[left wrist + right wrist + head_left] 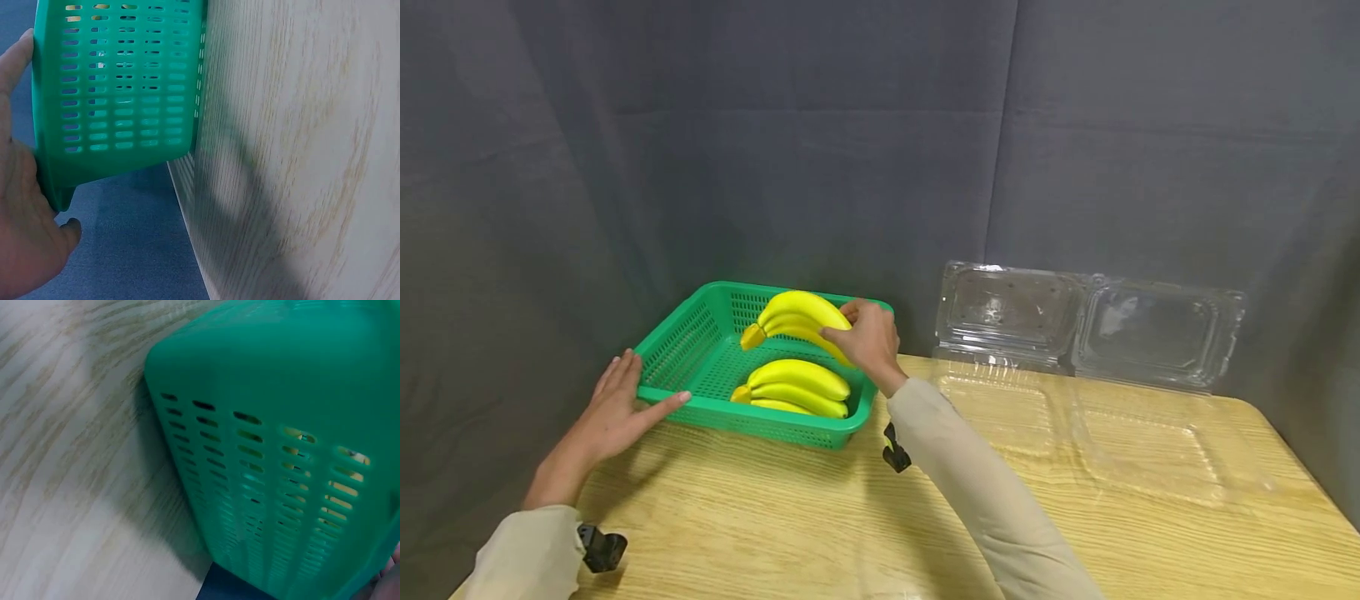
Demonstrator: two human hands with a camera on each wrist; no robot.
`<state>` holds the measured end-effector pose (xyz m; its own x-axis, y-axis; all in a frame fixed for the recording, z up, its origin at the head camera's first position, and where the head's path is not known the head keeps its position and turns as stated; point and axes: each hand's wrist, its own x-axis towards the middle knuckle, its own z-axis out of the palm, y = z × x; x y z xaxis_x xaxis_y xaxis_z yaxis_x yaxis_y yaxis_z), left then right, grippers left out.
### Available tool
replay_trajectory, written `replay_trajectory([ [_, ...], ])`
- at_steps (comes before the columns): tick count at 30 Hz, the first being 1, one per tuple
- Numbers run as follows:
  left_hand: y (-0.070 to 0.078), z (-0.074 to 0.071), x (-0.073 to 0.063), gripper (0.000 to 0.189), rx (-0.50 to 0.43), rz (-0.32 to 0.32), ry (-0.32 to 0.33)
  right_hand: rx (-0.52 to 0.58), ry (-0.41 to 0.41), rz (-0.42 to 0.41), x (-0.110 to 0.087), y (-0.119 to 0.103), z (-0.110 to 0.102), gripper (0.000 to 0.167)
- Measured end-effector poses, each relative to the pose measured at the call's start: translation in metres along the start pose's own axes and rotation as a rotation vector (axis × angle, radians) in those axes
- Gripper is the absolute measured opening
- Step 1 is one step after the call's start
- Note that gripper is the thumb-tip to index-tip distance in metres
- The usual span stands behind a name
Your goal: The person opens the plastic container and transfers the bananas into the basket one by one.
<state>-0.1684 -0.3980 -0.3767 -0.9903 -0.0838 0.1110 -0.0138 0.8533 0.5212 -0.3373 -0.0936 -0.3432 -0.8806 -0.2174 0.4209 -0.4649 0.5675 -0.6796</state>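
A green plastic basket [718, 407] with slotted walls stands on the table. My right hand [871, 340] pinches a yellow banana bunch [801, 307] by its tip end, over the right part of the basket, with the stem end pointing left. Below it, a second banana bunch [797, 385] lies inside near the front wall. At the basket's left front corner rests my left hand [610, 418], its fingers straight along the rim and the thumb stretched over the front edge. Little of the right hand shows in the right wrist view, where the basket wall [250, 481] fills most of the picture.
Two clear plastic clamshell containers [1011, 312] [1153, 333] stand open side by side on the right of the wooden table [760, 517], lids raised against the grey curtain [850, 167]. The curtain hangs right behind the basket.
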Motion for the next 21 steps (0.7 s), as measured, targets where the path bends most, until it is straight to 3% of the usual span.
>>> replay_trajectory([
  [16,-0.0002,0.0019,0.0002,0.105,-0.022,0.003,0.019,-0.077,-0.057,0.024,0.0002,0.0061,0.0049,0.036],
  [21,-0.0011,0.0019,0.0008,0.105,-0.02,0.005,0.022,-0.106,-0.053,0.026,0.0033,0.0051,0.0079,0.022],
])
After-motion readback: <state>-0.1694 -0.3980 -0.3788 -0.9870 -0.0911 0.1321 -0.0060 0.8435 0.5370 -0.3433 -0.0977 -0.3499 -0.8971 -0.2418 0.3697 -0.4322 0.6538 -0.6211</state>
